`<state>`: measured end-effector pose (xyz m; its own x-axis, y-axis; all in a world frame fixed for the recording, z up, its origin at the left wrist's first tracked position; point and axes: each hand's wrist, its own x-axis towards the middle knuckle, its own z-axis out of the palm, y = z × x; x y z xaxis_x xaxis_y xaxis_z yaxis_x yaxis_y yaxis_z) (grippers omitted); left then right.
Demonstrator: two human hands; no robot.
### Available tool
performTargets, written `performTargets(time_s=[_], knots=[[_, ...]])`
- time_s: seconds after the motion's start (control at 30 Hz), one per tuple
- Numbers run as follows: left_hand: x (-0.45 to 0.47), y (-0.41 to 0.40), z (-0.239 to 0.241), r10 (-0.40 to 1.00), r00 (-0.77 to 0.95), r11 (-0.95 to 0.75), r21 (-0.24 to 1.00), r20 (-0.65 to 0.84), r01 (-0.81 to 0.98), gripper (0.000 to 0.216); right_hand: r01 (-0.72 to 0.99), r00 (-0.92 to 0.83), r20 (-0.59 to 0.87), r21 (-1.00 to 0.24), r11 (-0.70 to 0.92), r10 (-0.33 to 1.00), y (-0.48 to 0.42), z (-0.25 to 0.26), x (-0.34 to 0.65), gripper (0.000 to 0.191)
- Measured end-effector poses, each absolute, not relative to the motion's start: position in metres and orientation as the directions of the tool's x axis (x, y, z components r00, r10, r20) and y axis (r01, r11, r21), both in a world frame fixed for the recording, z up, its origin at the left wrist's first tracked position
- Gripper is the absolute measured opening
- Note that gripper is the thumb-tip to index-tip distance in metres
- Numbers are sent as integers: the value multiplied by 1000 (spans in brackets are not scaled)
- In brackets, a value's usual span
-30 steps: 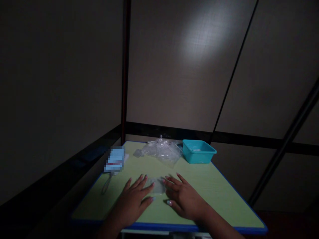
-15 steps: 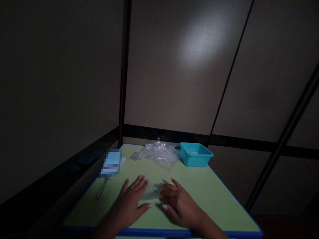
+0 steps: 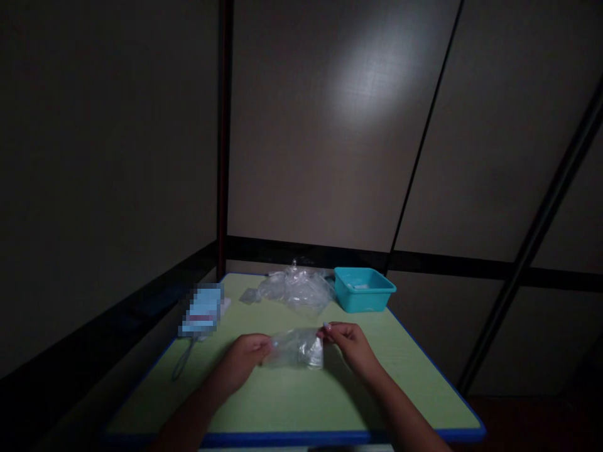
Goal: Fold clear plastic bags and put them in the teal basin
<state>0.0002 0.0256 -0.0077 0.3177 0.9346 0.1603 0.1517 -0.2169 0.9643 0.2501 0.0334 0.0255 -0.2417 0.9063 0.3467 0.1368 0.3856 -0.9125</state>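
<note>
A small clear plastic bag [image 3: 296,349] is held up just above the green table [image 3: 292,402] between both hands. My left hand [image 3: 245,359] pinches its left end with curled fingers. My right hand [image 3: 348,344] pinches the bag's upper right corner. Something pale shows inside the bag at its right end. The room is dim, so fine detail is hard to see.
At the table's far side lie a heap of clear plastic bags [image 3: 296,287] and a teal plastic tub [image 3: 363,289]. A blurred blue card with a cord [image 3: 200,312] lies at the left edge. Dark walls close in behind and to the left.
Both hands lay flat on the table over the small bag; now they have closed on its ends and lifted it off the surface.
</note>
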Motion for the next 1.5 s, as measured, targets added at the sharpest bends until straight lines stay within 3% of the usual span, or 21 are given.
performTargets(time_s=[0.1, 0.17, 0.23, 0.33, 0.37, 0.43, 0.6, 0.83, 1.0, 1.17, 1.3, 1.5], knots=[[3, 33, -10, 956, 279, -101, 994, 85, 45, 42, 84, -146, 273, -954, 286, 951, 50, 8, 251, 45], [4, 37, -13, 980, 197, -42, 997, 28, 68, 45, 121, -70, 247, -959, 254, 966, 59, -5, 251, 47], [6, 36, -15, 996, 66, -65, 973, 51, 220, 45, 195, -8, 229, -954, 226, 973, 64, -16, 252, 46], [17, 26, -12, 943, -28, -248, 758, 331, 603, 36, 331, -3, 266, -909, 252, 964, 66, -26, 252, 40], [24, 21, -10, 909, 23, -314, 647, 417, 695, 36, 375, -15, 287, -886, 271, 958, 66, -27, 251, 36], [42, 11, -8, 884, 180, -395, 484, 431, 781, 44, 452, -41, 325, -837, 307, 945, 64, -28, 250, 27], [84, -1, -11, 892, 397, -447, 283, 218, 849, 74, 645, -72, 377, -689, 332, 923, 56, -27, 247, 8], [77, 9, -19, 887, 425, -457, 210, 183, 864, 73, 888, -48, 374, -408, 211, 926, 42, -21, 240, 17], [65, 10, -22, 925, 357, -376, 185, 128, 908, 71, 953, -73, 335, -255, 165, 939, 37, -18, 232, 22], [74, 3, -13, 879, 436, -468, 174, 193, 866, 74, 967, -74, 308, -210, 144, 948, 37, -19, 230, 24], [82, 2, -13, 798, 579, -603, 212, 167, 769, 59, 955, -79, 318, -246, 163, 945, 38, -21, 232, 17], [78, 7, -24, 831, 538, -555, 237, 138, 797, 62, 948, -127, 321, -238, 210, 939, 39, -22, 235, 17]])
